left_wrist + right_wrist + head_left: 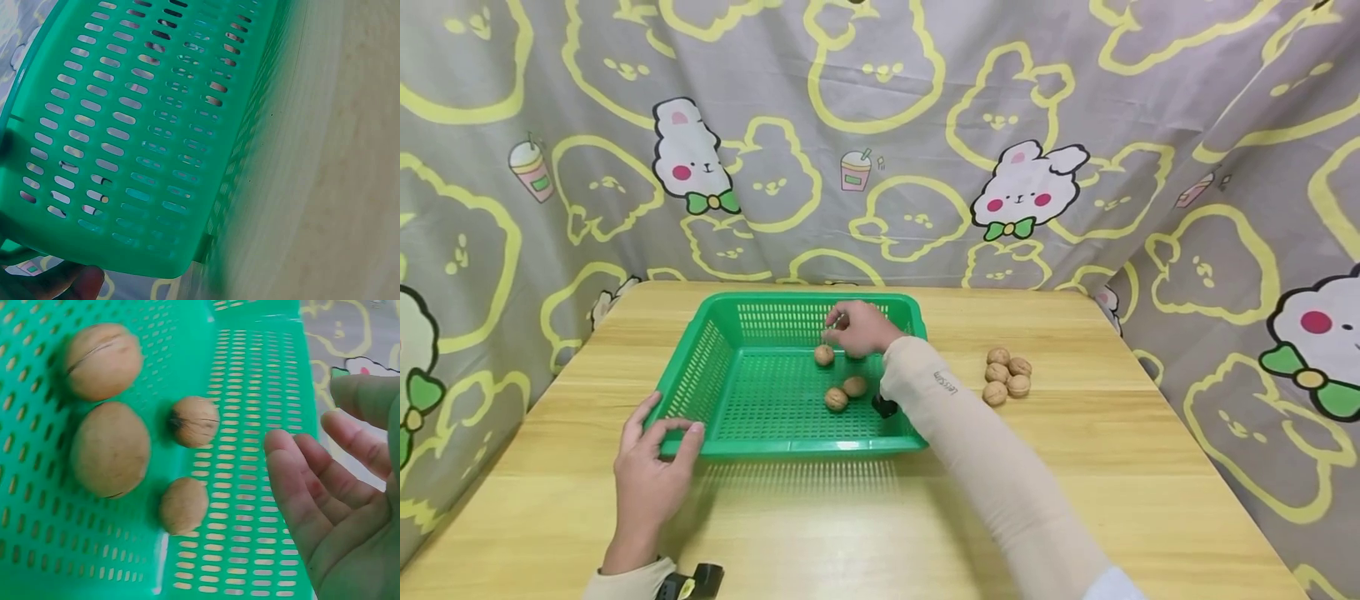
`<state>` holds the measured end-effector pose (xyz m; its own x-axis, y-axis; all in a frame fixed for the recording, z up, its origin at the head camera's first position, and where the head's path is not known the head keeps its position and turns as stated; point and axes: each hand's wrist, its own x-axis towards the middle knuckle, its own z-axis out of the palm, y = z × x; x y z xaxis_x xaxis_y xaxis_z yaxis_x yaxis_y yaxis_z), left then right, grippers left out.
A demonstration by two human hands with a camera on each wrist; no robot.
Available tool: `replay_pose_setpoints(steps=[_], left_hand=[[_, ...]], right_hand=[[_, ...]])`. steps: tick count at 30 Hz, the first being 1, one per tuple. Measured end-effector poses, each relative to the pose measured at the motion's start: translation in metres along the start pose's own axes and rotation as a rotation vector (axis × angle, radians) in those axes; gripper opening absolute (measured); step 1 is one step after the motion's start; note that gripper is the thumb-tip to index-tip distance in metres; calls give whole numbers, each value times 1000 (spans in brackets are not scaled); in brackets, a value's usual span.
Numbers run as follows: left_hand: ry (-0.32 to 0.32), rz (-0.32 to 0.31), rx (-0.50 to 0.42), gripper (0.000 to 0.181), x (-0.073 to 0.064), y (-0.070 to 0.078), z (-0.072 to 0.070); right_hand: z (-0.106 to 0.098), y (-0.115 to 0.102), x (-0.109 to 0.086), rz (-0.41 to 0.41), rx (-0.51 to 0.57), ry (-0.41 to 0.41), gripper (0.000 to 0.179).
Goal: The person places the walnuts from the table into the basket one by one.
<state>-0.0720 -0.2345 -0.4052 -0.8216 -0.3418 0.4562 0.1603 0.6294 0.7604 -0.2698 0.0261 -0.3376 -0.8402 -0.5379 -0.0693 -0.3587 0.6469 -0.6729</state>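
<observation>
A green plastic basket (808, 447) with slotted walls sits on the table. My left hand (651, 475) grips its near left corner, with the thumb over the front rim; the left wrist view shows mostly the basket's outer wall (119, 131). Over the far right part of the basket is my right hand (861, 329), its fingers loosely bent and nothing between them, as the right wrist view shows. Several walnuts lie inside: one walnut (823, 356) near the right fingers, two side by side nearer the front, and another walnut (184, 506) mostly hidden under the hand in the head view.
To the right of the basket, a cluster of several walnuts (997, 374) lies on the wooden table (1075, 467). A grey patterned curtain (910, 92) hangs behind the table and along its sides.
</observation>
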Motion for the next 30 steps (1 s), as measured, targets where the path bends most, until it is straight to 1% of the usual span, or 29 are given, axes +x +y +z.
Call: replay_pose_setpoints(steps=[4, 8, 12, 16, 19, 22, 25, 27, 30], left_hand=[[-9, -8, 0, 14, 0, 1, 1], [-4, 3, -14, 14, 2, -2, 3], [6, 23, -12, 14, 2, -2, 3], [2, 16, -6, 14, -1, -1, 0], [6, 19, -6, 15, -1, -2, 1], [14, 48, -9, 14, 2, -3, 3], [19, 60, -13, 14, 5, -2, 4], [17, 56, -14, 15, 5, -3, 4], [8, 38, -17, 15, 2, -3, 2]], right_hand=[[-10, -5, -4, -16, 70, 59, 20], [-24, -13, -8, -41, 118, 102, 18], [-36, -19, -15, -47, 129, 136, 19], [-46, -20, -21, -46, 141, 153, 21], [-56, -16, -24, -65, 155, 186, 22], [-68, -7, -28, -79, 165, 235, 22], [-80, 4, -33, -88, 174, 281, 21], [-85, 13, -37, -77, 162, 304, 21], [-90, 27, -43, -25, 151, 324, 20]])
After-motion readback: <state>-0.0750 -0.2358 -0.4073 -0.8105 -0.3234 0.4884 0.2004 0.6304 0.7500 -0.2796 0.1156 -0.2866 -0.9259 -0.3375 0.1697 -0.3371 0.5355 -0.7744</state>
